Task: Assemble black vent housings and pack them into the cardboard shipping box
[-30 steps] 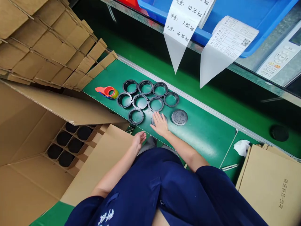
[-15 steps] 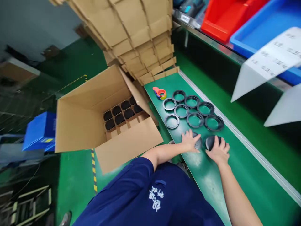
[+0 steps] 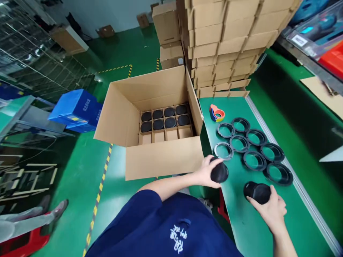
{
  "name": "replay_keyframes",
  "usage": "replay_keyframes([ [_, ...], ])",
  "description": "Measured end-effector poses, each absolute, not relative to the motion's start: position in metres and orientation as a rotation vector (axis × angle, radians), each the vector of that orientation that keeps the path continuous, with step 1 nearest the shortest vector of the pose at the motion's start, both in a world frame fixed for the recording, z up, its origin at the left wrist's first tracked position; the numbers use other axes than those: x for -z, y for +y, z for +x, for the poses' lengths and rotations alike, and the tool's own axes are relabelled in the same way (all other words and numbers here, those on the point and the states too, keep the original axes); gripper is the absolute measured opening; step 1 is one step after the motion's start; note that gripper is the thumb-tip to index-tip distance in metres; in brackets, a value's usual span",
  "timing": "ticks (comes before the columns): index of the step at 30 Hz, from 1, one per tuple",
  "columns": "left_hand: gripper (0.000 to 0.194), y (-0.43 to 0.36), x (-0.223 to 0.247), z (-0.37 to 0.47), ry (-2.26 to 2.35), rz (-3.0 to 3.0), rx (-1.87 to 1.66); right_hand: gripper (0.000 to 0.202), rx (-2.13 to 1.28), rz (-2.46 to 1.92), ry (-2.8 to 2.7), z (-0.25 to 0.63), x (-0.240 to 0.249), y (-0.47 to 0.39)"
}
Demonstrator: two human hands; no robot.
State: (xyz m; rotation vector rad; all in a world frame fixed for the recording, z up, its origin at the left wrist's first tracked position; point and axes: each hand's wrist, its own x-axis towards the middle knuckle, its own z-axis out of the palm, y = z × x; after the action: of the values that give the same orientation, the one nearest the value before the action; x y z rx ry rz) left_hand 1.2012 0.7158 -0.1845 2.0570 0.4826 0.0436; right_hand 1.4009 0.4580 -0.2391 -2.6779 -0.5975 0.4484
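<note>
My left hand point(image 3: 208, 174) is wrapped round a black round cup-like piece point(image 3: 220, 173), lifted over the near edge of the green table point(image 3: 246, 228). In my right hand point(image 3: 272, 208) is a similar black cylindrical piece point(image 3: 259, 193), gripped between thumb and fingers above the table. Several black rings point(image 3: 288, 175) lie close together beyond my hands. To the left stands an open cardboard box point(image 3: 163, 159). Black round pieces point(image 3: 158, 124) fill the two far rows of its divider; the front compartments that show hold none.
An orange ring-shaped item point(image 3: 214, 108) with blue and yellow below lies at the table's far end. Stacked cardboard dividers point(image 3: 222, 53) rise behind it. A shelf with a red bin point(image 3: 333, 59) is at upper right. Another person's legs point(image 3: 34, 217) show at lower left.
Both hands have closed on the black pieces and raised them off the table. The left hand has moved toward the box, and my view has turned left.
</note>
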Motion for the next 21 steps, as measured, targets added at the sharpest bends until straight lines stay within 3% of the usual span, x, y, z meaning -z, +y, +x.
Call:
replay_keyframes([
  [4, 0.105, 0.849, 0.163, 1.113, 0.871, 2.023, -0.405, 0.114, -0.540, -2.236, -1.114, 1.339, 0.178, 0.592],
  [7, 0.108, 0.951, 0.171, 1.045, 1.324, 1.998, -0.439, 0.116, -0.636, -2.054, -1.413, 1.283, 0.164, 0.732],
  [10, 0.112, 1.027, 0.200, 0.978, 1.698, 1.997, -0.207, 0.124, -0.651, -2.001, -1.681, 1.221, 0.189, 0.866],
  [14, 0.111, 1.075, 0.251, 0.916, 1.755, 2.028, 0.145, 0.126, -0.775, -2.018, -2.107, 1.147, 0.247, 0.988],
  [21, 0.116, 1.084, 0.309, 0.898, 1.533, 2.087, 0.332, 0.131, -0.917, -2.049, -2.577, 1.093, 0.319, 1.047],
])
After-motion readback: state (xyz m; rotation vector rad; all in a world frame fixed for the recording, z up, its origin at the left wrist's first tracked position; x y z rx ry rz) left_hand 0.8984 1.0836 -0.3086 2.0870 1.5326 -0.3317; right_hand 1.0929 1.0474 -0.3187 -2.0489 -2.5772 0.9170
